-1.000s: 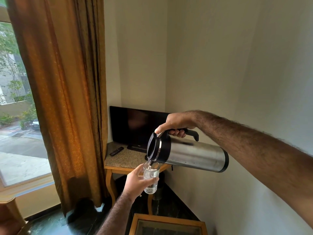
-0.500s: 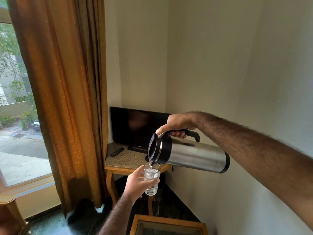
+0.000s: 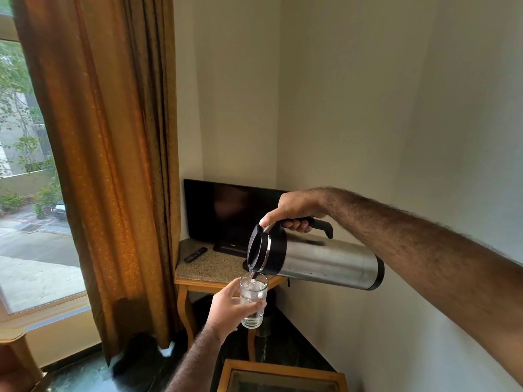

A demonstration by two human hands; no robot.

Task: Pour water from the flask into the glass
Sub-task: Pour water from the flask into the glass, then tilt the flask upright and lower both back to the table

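Observation:
A steel flask (image 3: 325, 261) with a black lid and black handle lies tipped nearly level in the air, spout to the left and down. My right hand (image 3: 294, 210) grips its handle from above, thumb on the lid lever. A thin stream of water runs from the spout into a clear glass (image 3: 252, 299) just below it. The glass is upright, water reaching high up inside it. My left hand (image 3: 226, 309) wraps around the glass from the left and underneath.
Behind the hands a wooden corner table (image 3: 206, 271) with a speckled top carries a dark TV (image 3: 226, 213) and a remote (image 3: 195, 254). An orange curtain (image 3: 107, 165) hangs at left beside a window. A glass-topped table (image 3: 280, 377) sits below.
The water level in the glass has risen. Flask and glass have stayed almost still, with the stream still running.

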